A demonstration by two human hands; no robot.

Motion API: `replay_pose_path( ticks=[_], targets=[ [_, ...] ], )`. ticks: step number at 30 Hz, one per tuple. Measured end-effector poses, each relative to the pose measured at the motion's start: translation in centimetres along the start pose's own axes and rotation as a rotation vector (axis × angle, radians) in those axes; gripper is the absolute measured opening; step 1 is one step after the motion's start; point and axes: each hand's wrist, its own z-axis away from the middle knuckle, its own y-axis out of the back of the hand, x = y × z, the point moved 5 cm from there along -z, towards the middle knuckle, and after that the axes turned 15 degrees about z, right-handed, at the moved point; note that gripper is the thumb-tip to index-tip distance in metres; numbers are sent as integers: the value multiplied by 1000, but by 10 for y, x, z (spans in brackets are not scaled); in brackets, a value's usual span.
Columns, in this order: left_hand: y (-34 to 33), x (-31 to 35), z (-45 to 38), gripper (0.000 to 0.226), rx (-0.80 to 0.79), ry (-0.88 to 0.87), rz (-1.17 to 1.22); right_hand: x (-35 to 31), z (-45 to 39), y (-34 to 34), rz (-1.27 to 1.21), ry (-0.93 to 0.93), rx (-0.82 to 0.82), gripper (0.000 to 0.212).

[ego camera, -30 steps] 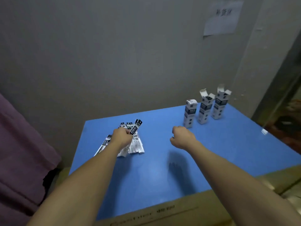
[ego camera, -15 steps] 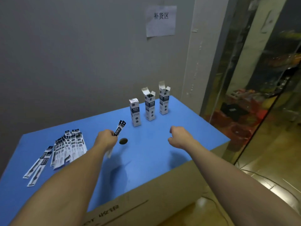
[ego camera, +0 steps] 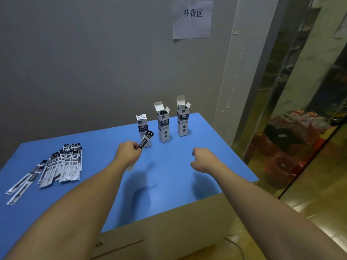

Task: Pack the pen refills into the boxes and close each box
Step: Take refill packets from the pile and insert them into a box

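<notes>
Three tall white-and-navy boxes stand near the far edge of the blue table (ego camera: 169, 177). The left box (ego camera: 142, 124) has its top shut; the middle box (ego camera: 163, 126) and the right box (ego camera: 183, 119) have their flaps up. My left hand (ego camera: 127, 153) grips a couple of packaged pen refills (ego camera: 146, 140), held tilted just in front of the left box. My right hand (ego camera: 203, 159) hovers over the table to the right, fingers curled, holding nothing. A heap of packaged refills (ego camera: 60, 164) lies at the table's left.
The table butts against a grey wall with a paper sign (ego camera: 192, 18). A cardboard front (ego camera: 169, 235) runs below the table's near edge. To the right are a pillar and a reflective glass panel (ego camera: 300, 128) over a shiny floor.
My left hand has carried the refills from the heap toward the boxes. The view has swung right and moved closer. My right hand stays curled over the table.
</notes>
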Motion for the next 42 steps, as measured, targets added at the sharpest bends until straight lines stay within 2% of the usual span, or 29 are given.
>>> replay_pose_path(
  ticks=[9, 13, 16, 21, 24, 27, 30, 32, 35, 39, 42],
  targets=[
    [-27, -11, -56, 21, -5, 32, 51, -15, -92, 2, -47, 121, -22, 39],
    [-36, -24, -78, 15, -29, 63, 58, -20, -132, 5, -151, 125, -61, 44],
    [-34, -30, -89, 14, -9, 96, 84, -24, -160, 8, -253, 118, -63, 54],
    [-36, -36, -95, 18, -4, 148, 93, -35, -202, 11, -460, 119, -54, 82],
    [-35, -38, -94, 18, 37, 185, 131, -38, -224, 15, -591, 124, -57, 86],
    [-32, -37, -86, 11, 126, 223, 187, -45, -242, 21, -607, 193, -45, 87],
    [-29, -33, -76, 13, 219, 227, 260, -54, -255, 24, -673, 256, -64, 89],
    [-28, -28, -67, 6, 302, 229, 333, -59, -261, 25, -749, 272, -94, 90],
    [-26, -22, -53, 12, 412, 250, 401, -66, -269, 27, -785, 313, -94, 88],
    [-22, -21, -35, 2, 460, 277, 447, -69, -273, 31, -782, 350, -43, 66],
    [-13, -12, -21, 8, 497, 246, 469, -69, -268, 34, -703, 430, -10, 52]
  ],
)
